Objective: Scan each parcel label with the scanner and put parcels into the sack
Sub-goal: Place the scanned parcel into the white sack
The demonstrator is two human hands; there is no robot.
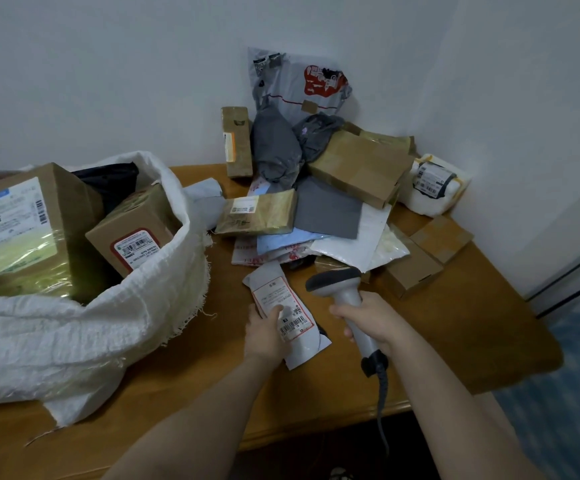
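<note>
Right now my left hand grips the parcel, thumb pressed on its label and fingers curled under its left edge. The parcel is a flat white plastic mailer, slightly creased, held just over the table in front of me. Its long axis runs away from me, the far end tipped a little left and the near corner swung right. The label faces up, red-bordered, with the barcode at the near end.

My right hand is wrapped round the handle of the scanner. The scanner is smooth grey plastic with a dark hooded head. Its handle slopes down toward me and the head points left, at the far half of the parcel, close beside it. Its cable drops past the table's near edge.

To the left the sack lies slumped, coarse white weave with a frayed rim, its mouth open toward the middle. Two taped cardboard boxes with labels sit inside.

In the far right corner, against the walls, a pile of cardboard cartons, grey poly bags and white padded mailers is heaped.

I see bare wood between the sack and my left hand, and more to the right of the scanner, out to the table's rounded corner.
</note>
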